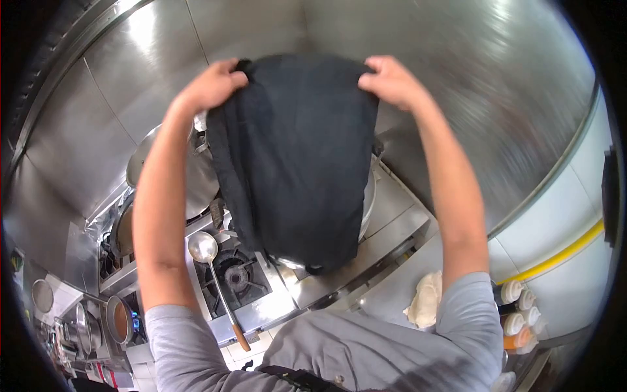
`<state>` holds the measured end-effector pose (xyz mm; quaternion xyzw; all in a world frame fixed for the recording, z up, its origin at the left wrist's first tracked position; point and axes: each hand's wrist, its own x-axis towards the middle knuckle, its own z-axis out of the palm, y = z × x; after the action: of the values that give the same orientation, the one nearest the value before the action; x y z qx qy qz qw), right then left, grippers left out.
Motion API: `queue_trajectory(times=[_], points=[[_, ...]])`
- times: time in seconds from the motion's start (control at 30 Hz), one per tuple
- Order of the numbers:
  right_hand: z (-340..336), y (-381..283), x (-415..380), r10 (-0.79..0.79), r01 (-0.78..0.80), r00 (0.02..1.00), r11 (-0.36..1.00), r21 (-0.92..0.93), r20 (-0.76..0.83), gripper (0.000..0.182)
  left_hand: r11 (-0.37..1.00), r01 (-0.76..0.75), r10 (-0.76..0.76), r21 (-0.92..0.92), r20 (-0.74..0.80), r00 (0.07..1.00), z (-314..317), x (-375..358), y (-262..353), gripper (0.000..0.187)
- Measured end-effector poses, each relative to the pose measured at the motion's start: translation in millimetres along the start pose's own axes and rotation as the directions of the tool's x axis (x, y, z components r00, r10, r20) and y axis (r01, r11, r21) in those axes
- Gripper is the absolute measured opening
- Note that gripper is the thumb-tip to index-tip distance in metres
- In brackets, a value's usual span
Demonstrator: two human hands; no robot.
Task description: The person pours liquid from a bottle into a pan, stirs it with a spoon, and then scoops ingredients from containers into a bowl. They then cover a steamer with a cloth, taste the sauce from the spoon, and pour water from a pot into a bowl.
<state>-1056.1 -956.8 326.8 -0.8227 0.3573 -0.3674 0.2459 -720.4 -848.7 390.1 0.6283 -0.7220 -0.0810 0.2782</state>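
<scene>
A large black cloth (304, 157) hangs spread out in front of me, its upper corners gripped in my two hands. My left hand (214, 85) is closed on the upper left corner, thumb on the near side. At the upper right corner my right hand (390, 81) pinches the fabric between thumb and fingers. The cloth's left edge is folded, and its lower end reaches down over the stove. Much of what stands behind it is hidden; only the side of a pale round vessel (369, 199) shows past its right edge.
A ladle (204, 248) with a wooden handle lies across a gas burner (236, 277). Large metal pots (199, 179) stand behind my left forearm. At lower left, a pan (119, 320) sits over a blue flame. Several sauce bottles (513, 323) and a crumpled pale cloth (426, 300) are at right.
</scene>
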Motion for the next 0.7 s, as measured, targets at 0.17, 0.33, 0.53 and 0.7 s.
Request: queue_trajectory(times=[0.17,0.33,0.53,0.7], points=[[-58.2,-99.9,5.2,-0.264,0.273,0.961,0.953,0.127,-0.088,0.03,0.973,-0.163,0.144,-0.16,-0.126,0.982,-88.6,-19.6,34.2,0.043],[-86.5,-176.8,4.4,-0.259,0.203,0.944,0.945,-0.258,-0.206,0.034,0.983,-0.184,0.185,0.021,-0.171,0.968,-126.3,-53.7,90.3,0.044],[-102.9,-204.8,33.0,-0.366,0.349,0.925,0.925,-0.15,-0.106,0.023,0.963,-0.079,0.076,-0.256,-0.021,0.997,-160.5,-62.0,88.3,0.042],[-112.0,-216.4,40.4,-0.385,0.363,0.915,0.916,-0.17,-0.123,0.014,0.944,-0.067,0.066,-0.323,-0.013,0.998,-169.4,-81.4,85.8,0.051]])
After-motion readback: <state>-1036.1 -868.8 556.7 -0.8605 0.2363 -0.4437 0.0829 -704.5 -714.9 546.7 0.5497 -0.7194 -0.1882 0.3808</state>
